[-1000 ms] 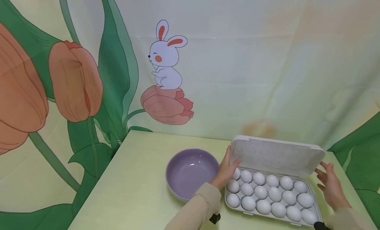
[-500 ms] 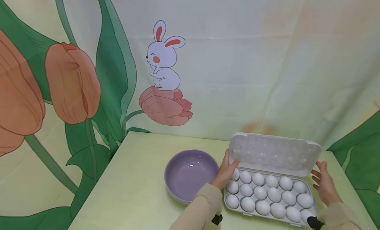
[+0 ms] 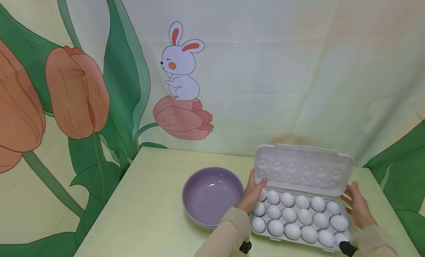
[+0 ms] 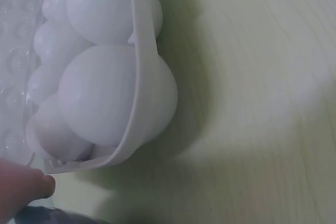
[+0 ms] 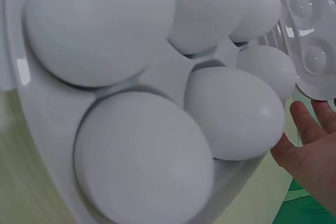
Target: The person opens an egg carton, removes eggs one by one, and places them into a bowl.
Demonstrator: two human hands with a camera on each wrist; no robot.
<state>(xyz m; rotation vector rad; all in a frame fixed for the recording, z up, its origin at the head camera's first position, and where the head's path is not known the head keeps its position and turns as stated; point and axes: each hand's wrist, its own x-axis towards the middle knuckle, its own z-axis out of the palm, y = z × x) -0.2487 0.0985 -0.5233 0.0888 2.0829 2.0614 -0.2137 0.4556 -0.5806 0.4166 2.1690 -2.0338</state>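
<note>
In the head view a white plastic egg carton [image 3: 279,239] lies on the table, filled with rows of white eggs [image 3: 304,217]. Its hinged lid [image 3: 303,167] stands raised at the back, tilted away, with dimples showing inside. My left hand [image 3: 253,193] is at the lid's lower left corner, thumb in front. In the left wrist view just the thumb [image 4: 31,184] shows, close to the carton's end. Beside the lid's right edge is my right hand [image 3: 359,205], fingers extended and loosely spread. The right wrist view has those fingers [image 5: 310,121] right at the lid's edge.
A purple bowl [image 3: 212,198] stands left of the carton, partly behind my left forearm. The pale yellow-green table [image 3: 139,212] meets a hanging cloth [image 3: 265,83] printed with tulips and a white rabbit.
The lid has tipped further back, so its dimpled inside now shows clearly. Both hands have stayed at its sides, the right one shifting slightly left with the lid's edge.
</note>
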